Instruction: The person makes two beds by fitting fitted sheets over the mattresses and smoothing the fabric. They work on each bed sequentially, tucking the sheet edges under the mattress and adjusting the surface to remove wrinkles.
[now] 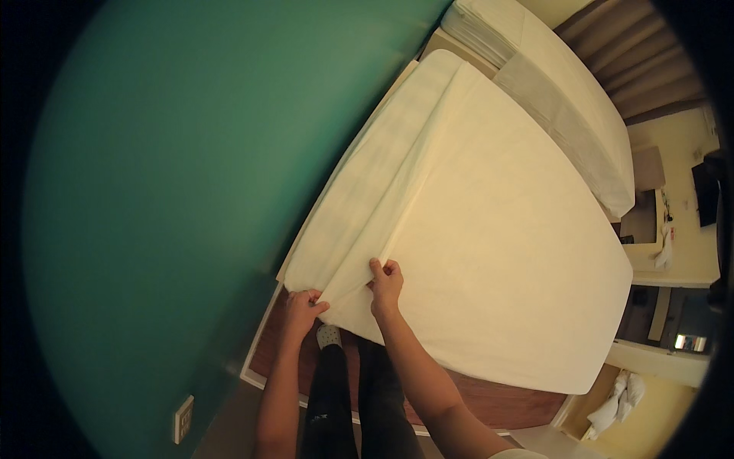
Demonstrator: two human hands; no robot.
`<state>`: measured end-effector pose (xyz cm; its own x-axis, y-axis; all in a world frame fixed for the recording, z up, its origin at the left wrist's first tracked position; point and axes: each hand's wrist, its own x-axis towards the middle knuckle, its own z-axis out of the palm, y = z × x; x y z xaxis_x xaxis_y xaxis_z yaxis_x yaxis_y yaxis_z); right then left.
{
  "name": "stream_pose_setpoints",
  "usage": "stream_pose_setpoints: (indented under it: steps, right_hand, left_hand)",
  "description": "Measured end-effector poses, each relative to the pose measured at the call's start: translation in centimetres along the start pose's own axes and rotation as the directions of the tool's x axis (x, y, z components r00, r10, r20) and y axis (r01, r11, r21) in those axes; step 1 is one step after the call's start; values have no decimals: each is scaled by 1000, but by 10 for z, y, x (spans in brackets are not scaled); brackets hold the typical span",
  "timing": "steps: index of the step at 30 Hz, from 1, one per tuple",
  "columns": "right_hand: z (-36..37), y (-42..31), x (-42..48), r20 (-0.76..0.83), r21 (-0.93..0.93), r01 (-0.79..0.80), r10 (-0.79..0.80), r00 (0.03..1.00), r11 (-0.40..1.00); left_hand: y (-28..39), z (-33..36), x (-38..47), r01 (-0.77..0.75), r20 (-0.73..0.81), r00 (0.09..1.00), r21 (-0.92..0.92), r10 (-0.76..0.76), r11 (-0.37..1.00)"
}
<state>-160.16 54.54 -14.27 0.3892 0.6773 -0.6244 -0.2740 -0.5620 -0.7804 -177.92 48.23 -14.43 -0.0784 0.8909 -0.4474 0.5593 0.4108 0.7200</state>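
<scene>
A mattress with a white fitted sheet [504, 229] over it lies before me. Along its left side, facing the green wall, the cloth runs in long folds. My left hand [305, 310] pinches the sheet's edge at the mattress's near left corner. Further right and a little higher, my right hand [385, 284] grips a raised fold of the same sheet between thumb and fingers. Both hands touch the cloth. The underside of the corner is hidden.
A green wall [172, 172] stands close at the left, with a wall switch or socket plate [183, 419] low down. Another white-covered bed [573, 103] is beyond. The reddish-brown bed base [499, 404] sticks out near my legs. White cloth [618, 401] lies at the lower right.
</scene>
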Motion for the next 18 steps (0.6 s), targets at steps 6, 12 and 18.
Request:
stream_pose_setpoints:
  steps: [6,12,18]
  right_hand:
    - [-9,14,-34,227,-15,-132,132,965,991]
    - [-18,69,-80,383,-131,-194,230,895,972]
    - [-27,92,-115,174,-366,-36,107,979,930]
  left_hand:
    - [-18,-6,-20,92,120,990,-124,-77,988]
    - [-44,-7,-32,154,224,971,-340,-80,928]
    - [-62,3,-37,115,131,989,-440,-63,891]
